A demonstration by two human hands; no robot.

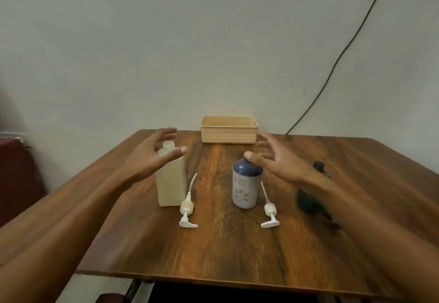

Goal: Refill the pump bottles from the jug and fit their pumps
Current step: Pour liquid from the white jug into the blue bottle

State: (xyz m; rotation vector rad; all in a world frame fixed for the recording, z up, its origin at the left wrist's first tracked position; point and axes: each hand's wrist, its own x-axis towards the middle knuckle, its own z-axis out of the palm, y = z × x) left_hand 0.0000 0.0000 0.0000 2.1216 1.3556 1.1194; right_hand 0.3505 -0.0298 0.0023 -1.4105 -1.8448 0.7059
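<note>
Left hand [154, 157] spread beside jug [171, 183] | right hand [280, 162] spread over bottle [245, 188] (thumb near its top)

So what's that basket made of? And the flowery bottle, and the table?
The basket looks like beige plastic: thin moulded walls with rows of small holes. The flowery bottle could be glazed ceramic or glossy plastic; its smooth blue top has a slight sheen. The table shows brown wood grain, real wood or a printed laminate.

Dark bottle [307, 201] blurred, half hidden behind the right forearm [356, 207], red object [14, 172] cut off at left edge
</note>
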